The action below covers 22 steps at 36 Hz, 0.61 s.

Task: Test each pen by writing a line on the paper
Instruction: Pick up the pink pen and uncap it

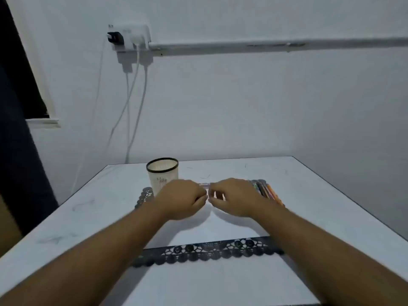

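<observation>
Mesh cup (pixel 162 174) seemingly empty; pens (pixel 268 191) beside paper (pixel 209 226)

No readable text anywhere in view. Pens (pixel 268 192) are too blurred to show any print, and the pen cup (pixel 162 176) carries no legible label.

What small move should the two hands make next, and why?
Probably pull the cap off. Both the left hand and the right hand pinch one pen between them above the white paper, and no line shows on it yet. The other pens lie in a bunch at the right, and the pen holder stands behind.
</observation>
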Motion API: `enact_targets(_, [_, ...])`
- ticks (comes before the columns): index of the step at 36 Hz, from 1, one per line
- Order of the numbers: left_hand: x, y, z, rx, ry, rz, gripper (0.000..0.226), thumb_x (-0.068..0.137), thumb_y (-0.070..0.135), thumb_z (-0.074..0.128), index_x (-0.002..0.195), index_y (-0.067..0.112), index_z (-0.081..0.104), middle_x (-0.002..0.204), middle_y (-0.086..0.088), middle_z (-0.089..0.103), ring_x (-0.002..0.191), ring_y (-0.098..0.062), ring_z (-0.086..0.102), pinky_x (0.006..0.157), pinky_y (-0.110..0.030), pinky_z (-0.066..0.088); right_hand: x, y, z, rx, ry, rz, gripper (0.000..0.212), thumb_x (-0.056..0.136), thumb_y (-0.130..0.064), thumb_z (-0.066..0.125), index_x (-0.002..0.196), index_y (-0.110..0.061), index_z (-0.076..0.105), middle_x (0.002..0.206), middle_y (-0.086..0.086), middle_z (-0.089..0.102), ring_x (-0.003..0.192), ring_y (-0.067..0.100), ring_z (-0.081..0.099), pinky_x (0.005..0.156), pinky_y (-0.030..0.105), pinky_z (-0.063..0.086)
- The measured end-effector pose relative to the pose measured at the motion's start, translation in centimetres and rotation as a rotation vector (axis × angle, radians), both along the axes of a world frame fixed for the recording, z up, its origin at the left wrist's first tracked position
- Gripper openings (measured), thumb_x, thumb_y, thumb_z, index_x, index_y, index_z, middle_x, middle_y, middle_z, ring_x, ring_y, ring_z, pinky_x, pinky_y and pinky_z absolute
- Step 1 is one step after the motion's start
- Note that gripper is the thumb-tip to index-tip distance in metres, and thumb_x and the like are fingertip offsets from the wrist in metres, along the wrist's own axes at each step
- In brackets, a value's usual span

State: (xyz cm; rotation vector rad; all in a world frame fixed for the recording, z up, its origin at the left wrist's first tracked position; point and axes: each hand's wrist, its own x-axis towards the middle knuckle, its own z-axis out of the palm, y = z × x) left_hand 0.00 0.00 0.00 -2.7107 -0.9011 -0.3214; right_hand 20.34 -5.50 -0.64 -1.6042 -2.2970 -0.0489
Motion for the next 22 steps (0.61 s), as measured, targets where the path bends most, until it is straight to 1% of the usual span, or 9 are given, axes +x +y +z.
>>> enact_targets(2, [0.1,0.2,-1.2,0.044,0.030,0.004,0.039,0.103,0.037,0.038,0.068,0.021,0.045,0.068,0.002,0.052,0.068,-0.018,0.053,0.056,-0.033,0.035,-0.3,-0.2,-0.8,-0.017,-0.026,-0.001,0.015,0.101,-0.043,0.056,0.092,-0.030,0.057,0.078,-0.013,0.055,0.075,0.011,0.049,0.064,0.032,0.034])
enact_targets(4, [0.0,0.3,-2.7,0.020,0.036,0.036,0.040,0.101,0.037,0.040,0.065,0.020,0.041,0.064,0.002,0.048,0.064,-0.019,0.051,0.056,-0.032,0.032,-0.3,-0.3,-2.5,-0.064,-0.022,-0.013,0.023,0.099,-0.044,0.055,0.083,-0.028,0.050,0.074,-0.008,0.055,0.071,0.012,0.048,0.061,0.033,0.032])
enact_targets(6, [-0.3,0.7,-3.8,0.000,-0.005,0.047,0.041,0.099,0.039,0.041,0.064,0.018,0.038,0.061,0.001,0.046,0.062,-0.018,0.049,0.057,-0.032,0.036,-0.3,-0.4,-3.3,-0.104,-0.039,-0.006,0.031,0.100,-0.045,0.053,0.077,-0.027,0.046,0.073,-0.005,0.055,0.068,0.010,0.045,0.058,0.033,0.030])
enact_targets(8, [-0.6,1.2,-4.8,-0.061,-0.070,0.051,0.040,0.098,0.040,0.040,0.066,0.017,0.042,0.062,0.001,0.048,0.062,-0.017,0.050,0.057,-0.034,0.042,-0.3,-0.2,-3.7,-0.119,-0.071,0.007,0.035,0.103,-0.044,0.051,0.074,-0.027,0.042,0.073,-0.004,0.053,0.066,0.010,0.043,0.057,0.034,0.028])
enact_targets(12, [-0.9,1.6,-6.0,-0.118,-0.159,0.057,0.040,0.100,0.038,0.044,0.068,0.015,0.044,0.061,0.001,0.049,0.060,-0.013,0.046,0.056,-0.035,0.040,-0.4,0.0,-4.2,-0.117,-0.045,0.014,0.034,0.103,-0.044,0.050,0.075,-0.027,0.042,0.073,-0.004,0.054,0.066,0.010,0.043,0.056,0.033,0.027])
enact_targets(16, [-0.8,1.7,-6.3,-0.156,-0.181,0.058,0.040,0.100,0.038,0.047,0.065,0.020,0.038,0.062,0.002,0.049,0.060,-0.011,0.045,0.058,-0.037,0.042,-0.1,0.0,-4.5,-0.126,-0.031,0.009,0.034,0.103,-0.045,0.051,0.075,-0.028,0.042,0.073,-0.005,0.054,0.067,0.007,0.043,0.057,0.033,0.027])
enact_targets(19, [-0.7,1.5,-6.7,-0.187,-0.193,0.050,0.039,0.097,0.043,0.043,0.065,0.023,0.035,0.062,0.003,0.047,0.061,-0.012,0.045,0.058,-0.038,0.042,0.0,0.0,-4.7,-0.118,-0.025,0.004,0.034,0.103,-0.045,0.051,0.076,-0.027,0.043,0.074,-0.006,0.054,0.068,0.007,0.044,0.057,0.033,0.028])
enact_targets(22, [-0.9,1.7,-6.9,-0.187,-0.205,0.050,0.038,0.095,0.045,0.041,0.065,0.023,0.035,0.063,0.003,0.047,0.062,-0.011,0.045,0.058,-0.037,0.042,-0.2,-0.2,-4.9,-0.104,-0.015,-0.011,0.032,0.103,-0.046,0.051,0.079,-0.024,0.049,0.074,-0.005,0.056,0.069,0.010,0.047,0.056,0.033,0.028])
